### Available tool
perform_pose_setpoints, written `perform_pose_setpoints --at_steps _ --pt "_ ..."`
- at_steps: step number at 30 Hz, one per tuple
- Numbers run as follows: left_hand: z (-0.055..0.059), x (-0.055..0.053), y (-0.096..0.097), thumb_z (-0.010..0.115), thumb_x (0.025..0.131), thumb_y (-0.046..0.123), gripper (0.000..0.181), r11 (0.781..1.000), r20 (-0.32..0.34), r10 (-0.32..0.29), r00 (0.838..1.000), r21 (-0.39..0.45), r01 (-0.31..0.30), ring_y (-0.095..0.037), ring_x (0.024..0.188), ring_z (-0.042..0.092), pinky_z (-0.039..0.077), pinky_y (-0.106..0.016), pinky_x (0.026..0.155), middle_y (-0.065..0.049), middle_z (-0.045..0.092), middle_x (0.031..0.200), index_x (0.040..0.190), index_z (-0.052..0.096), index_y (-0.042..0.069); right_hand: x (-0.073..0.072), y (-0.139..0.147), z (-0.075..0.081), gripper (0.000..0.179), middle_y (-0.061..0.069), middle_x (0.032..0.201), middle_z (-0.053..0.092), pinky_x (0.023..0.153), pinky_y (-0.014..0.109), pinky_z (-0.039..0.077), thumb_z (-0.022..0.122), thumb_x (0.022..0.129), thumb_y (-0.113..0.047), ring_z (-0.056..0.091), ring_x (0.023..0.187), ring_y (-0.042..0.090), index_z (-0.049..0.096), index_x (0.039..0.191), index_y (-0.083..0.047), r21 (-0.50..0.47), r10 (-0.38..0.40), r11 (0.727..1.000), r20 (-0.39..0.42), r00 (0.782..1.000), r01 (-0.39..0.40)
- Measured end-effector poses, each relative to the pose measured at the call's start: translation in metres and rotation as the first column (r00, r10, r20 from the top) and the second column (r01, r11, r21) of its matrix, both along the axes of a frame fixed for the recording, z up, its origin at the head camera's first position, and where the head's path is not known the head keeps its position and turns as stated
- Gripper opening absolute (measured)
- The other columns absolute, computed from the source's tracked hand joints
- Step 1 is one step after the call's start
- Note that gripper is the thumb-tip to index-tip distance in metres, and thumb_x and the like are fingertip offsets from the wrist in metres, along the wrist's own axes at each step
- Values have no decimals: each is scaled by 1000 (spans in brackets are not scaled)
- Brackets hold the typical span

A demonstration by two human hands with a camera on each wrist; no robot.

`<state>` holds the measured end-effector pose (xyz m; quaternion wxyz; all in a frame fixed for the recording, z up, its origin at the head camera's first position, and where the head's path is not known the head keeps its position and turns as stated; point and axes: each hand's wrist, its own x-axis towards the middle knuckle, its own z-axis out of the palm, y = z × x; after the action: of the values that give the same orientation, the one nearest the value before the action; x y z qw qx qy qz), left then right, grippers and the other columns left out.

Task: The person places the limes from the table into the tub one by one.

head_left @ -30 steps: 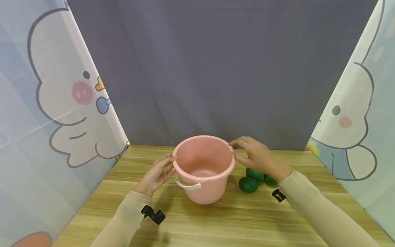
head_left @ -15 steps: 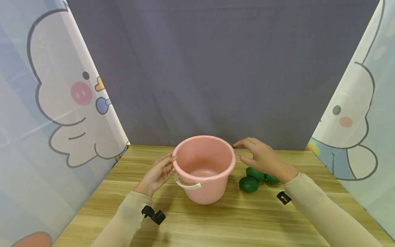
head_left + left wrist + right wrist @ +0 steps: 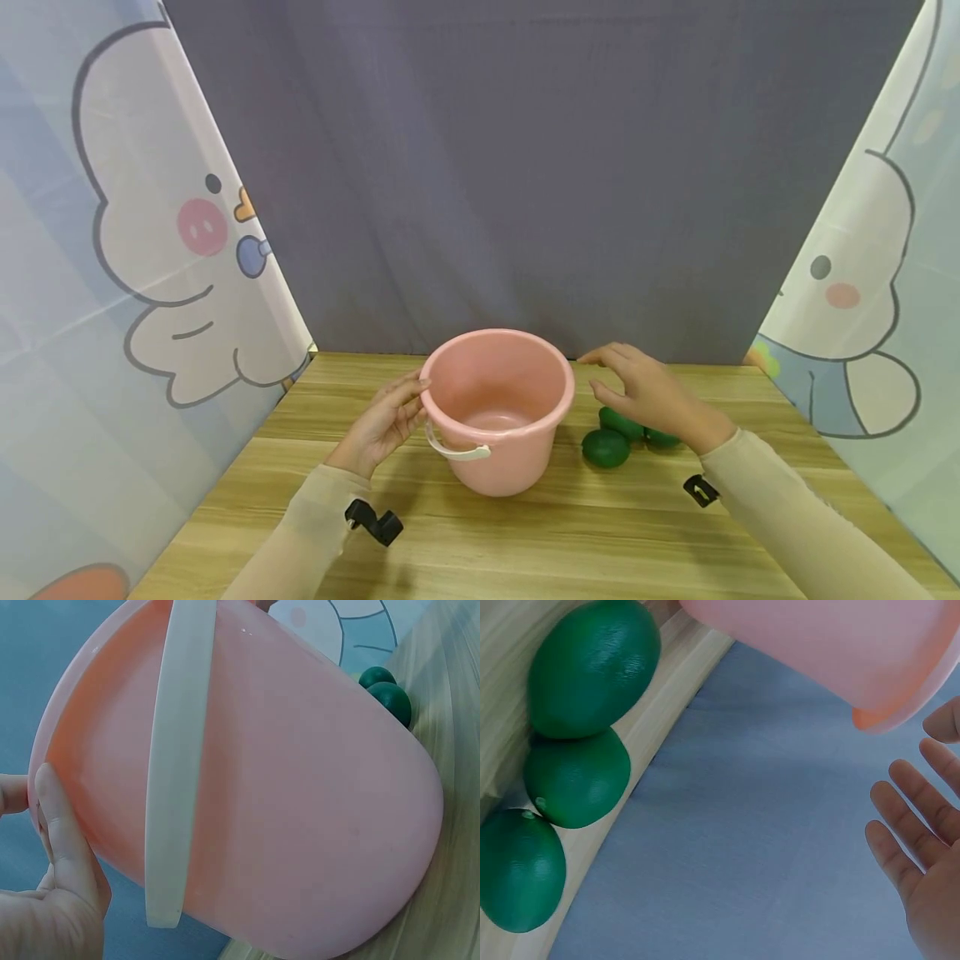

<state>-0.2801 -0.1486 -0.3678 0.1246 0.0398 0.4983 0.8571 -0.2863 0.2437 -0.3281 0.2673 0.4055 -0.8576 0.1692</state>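
Tabletop [image 3: 480,550] of pale wood carries a pink bucket [image 3: 510,462], upright near the middle. The left hand [image 3: 377,427] pinches its rim; the right hand [image 3: 645,388], fingers apart and holding nothing, hovers just beside it, near three green fruits [image 3: 606,448].

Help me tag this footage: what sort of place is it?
Probably a makeshift indoor filming booth: a dark gray cloth backdrop behind a wood-grain table, with cartoon-printed curtains on both sides.

Smooth bucket [image 3: 506,462], apparently plastic
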Motion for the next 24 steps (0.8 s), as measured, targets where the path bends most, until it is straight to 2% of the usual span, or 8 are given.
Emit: perform_pose_setpoints --at_steps 15,24 --pt "1 0 1 54 101 5 49 1000 6 7 1000 8 -7 -5 74 63 56 -11 64 -5 59 107 146 35 2 2 7 -11 29 7 112 67 78 44 60 73 88 -9 64 100 24 67 116 -6 17 -23 1000 10 1000 23" --pt "1 0 1 53 102 6 52 1000 -11 -2 1000 -18 2 -5 75 62 56 -10 65 -8 57 114 150 34 0 3 11 -26 31 4 116 67 78 41 61 72 90 -15 66 100 22 66 120 -7 53 -61 997 45 997 59"
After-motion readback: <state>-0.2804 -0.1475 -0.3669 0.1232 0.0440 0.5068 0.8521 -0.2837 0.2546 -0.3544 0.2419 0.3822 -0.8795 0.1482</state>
